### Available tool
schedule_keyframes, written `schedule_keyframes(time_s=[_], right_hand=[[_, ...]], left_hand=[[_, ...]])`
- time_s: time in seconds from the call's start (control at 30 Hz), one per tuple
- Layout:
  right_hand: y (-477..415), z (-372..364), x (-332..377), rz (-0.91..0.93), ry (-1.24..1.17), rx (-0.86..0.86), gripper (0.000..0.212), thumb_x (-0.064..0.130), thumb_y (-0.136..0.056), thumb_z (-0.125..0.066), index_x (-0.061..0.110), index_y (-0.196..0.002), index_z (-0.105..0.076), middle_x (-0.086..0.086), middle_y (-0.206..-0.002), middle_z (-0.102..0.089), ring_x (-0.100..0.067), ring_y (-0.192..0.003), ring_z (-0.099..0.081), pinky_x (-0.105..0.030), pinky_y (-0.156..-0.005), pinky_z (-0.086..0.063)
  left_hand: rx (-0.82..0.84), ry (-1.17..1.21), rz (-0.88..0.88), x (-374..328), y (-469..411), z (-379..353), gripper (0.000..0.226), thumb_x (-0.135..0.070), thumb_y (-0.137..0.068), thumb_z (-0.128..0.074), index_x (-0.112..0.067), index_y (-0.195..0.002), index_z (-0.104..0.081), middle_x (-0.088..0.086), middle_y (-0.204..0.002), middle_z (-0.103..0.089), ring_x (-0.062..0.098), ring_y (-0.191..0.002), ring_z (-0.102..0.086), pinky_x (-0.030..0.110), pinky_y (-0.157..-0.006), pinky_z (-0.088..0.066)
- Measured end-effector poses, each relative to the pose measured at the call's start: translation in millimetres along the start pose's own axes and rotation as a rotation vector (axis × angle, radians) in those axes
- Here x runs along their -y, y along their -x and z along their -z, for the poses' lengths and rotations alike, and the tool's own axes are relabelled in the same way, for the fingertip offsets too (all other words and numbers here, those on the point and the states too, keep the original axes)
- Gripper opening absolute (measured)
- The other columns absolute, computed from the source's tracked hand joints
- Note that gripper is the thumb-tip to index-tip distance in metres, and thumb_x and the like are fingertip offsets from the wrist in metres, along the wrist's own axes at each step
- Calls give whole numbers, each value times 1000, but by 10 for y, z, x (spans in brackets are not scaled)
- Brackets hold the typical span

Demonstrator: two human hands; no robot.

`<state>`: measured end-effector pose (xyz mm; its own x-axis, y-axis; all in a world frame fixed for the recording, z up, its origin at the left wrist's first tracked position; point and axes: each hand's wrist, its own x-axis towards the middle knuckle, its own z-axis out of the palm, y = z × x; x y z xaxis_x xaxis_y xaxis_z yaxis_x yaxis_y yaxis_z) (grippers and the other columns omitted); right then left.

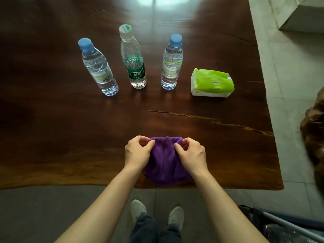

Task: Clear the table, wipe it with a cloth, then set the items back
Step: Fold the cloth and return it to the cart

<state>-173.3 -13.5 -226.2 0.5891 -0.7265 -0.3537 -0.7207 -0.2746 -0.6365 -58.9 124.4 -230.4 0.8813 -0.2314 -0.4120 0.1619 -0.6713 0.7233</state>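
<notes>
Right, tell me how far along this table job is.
Nothing looks cleared: three water bottles and the green tissue pack stand on the wooden table. In hand: left hand and right hand pinch the purple cloth near the front edge. Left: clearing, wiping, resetting.

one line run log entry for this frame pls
hands: left, right both gripping purple cloth | table: three bottles, tissue pack
</notes>
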Motion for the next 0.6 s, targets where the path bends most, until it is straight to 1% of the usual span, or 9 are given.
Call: schedule_keyframes(time_s=[0.1, 0.13, 0.2, 0.27, 0.33, 0.43, 0.5, 0.53, 0.6], right_hand=[[28, 69, -15, 6, -97, 26, 13, 41, -95, -62, 28, -98, -62, 17, -86, -61, 0, -76, -58, -8, -58, -38], [53, 112, -14, 2, -144, 35, 11, 41, -95, -62, 29, -96, -61, 19, -85, -60, 0, -77, -59, -7, -57, -38], [123, 213, -24, 3, -247, 40, 11, 39, -94, -64, 29, -96, -62, 16, -87, -64, -5, -83, -64, -14, -61, -50], [216, 345, -19, 14, -341, 44, 11, 34, -92, -69, 28, -100, -64, 12, -94, -68, -8, -90, -67, -31, -74, -61], [332, 486, -9, 31, -419, 60, 20, 26, -90, -72, 28, -107, -61, 10, -102, -69, -8, -97, -68, -38, -84, -61], [516, 709, 15, 74, -533, 92, 44, 21, -88, -74, 33, -125, -54, 10, -115, -68, -7, -107, -67, -34, -91, -59], [635, 866, 35, 124, -581, 96, 59, 18, -89, -72, 38, -139, -48, 9, -120, -68, -8, -110, -67, -29, -90, -58], [695, 945, 46, 146, -583, 80, 60, 16, -90, -70, 40, -141, -49, 10, -120, -68, -7, -108, -68, -27, -89, -58], [824, 1106, 71, 180, -572, 20, 51, 13, -91, -68, 40, -133, -58, 16, -118, -69, -2, -104, -69, -27, -86, -60]], left_hand=[[7, 48, -12, -19, 64, 46, 9, -37, -87, -73, -31, -85, -67, -13, -85, -69, 5, -84, -65, 17, -60, -45], [7, 68, -14, -33, 95, 73, 9, -37, -87, -73, -31, -85, -66, -12, -87, -69, 6, -85, -66, 17, -59, -44], [9, 113, -38, -77, 177, 141, 11, -32, -88, -74, -29, -85, -64, -8, -88, -71, 8, -85, -67, 19, -63, -48], [9, 133, -89, -158, 284, 237, 13, -24, -86, -77, -27, -85, -64, -6, -87, -73, 8, -84, -69, 21, -67, -52], [24, 181, -133, -264, 410, 339, 17, -15, -84, -78, -26, -87, -65, -6, -87, -74, 6, -85, -71, 15, -66, -53], [72, 278, -195, -460, 581, 487, 28, -6, -84, -78, -28, -96, -68, -7, -94, -75, -2, -87, -71, 11, -67, -53], [132, 309, -239, -586, 685, 563, 35, -5, -85, -76, -33, -105, -71, -5, -96, -76, 1, -87, -72, 16, -69, -57], [158, 320, -260, -638, 737, 595, 37, -4, -86, -75, -34, -108, -73, -3, -95, -77, 4, -86, -72, 18, -70, -58], [209, 343, -295, -739, 832, 648, 38, -3, -87, -74, -33, -110, -75, 2, -95, -79, 11, -82, -73, 22, -71, -60]])
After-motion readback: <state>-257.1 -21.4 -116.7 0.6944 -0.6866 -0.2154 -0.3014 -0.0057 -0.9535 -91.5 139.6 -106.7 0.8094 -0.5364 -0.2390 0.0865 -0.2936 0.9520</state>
